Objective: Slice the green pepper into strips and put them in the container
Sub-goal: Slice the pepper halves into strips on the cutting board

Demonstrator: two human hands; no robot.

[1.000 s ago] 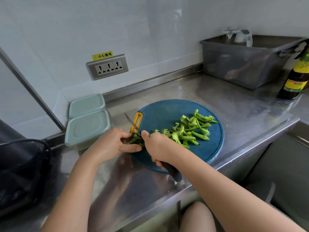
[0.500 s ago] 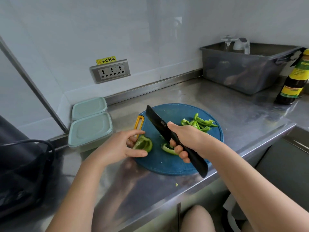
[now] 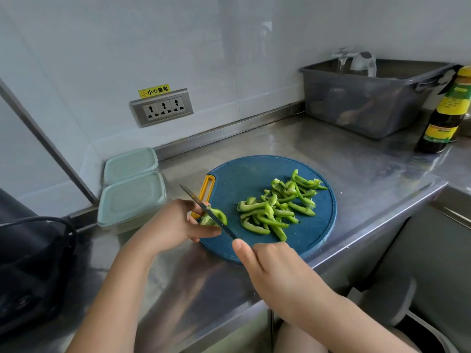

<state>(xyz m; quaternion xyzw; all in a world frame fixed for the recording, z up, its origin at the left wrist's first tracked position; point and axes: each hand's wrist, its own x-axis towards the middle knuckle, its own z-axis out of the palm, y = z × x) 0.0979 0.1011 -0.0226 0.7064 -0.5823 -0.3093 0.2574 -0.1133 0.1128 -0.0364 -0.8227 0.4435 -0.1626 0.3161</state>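
Both hands are working at the near-left edge of the round blue cutting board [image 3: 244, 174]. The left hand [image 3: 175, 225] is grasping the remaining pepper piece [image 3: 217, 215], with fingers and thumb curling round it on the board. The right hand [image 3: 270, 263] is clenching the handle of a knife [image 3: 204, 207]; the handle itself is hidden inside the fist, and the thumb is pointing toward the blade. The dark blade is running from this hand toward the far left and is lying across the pepper piece, with its tip projecting past the yellow grip slot [image 3: 207, 192] of the board.

Cut strips [image 3: 277, 207] are lying in a loose pile on the middle and right part of the board, apart from the pepper piece. Two pale green containers [image 3: 131, 200], both with lids on, are standing on the steel counter [image 3: 331, 154] left of the board, one behind the other. A grey tub [image 3: 369, 103] is sitting at the far right of the counter, with a dark bottle [image 3: 443, 115] just beside it on the right.
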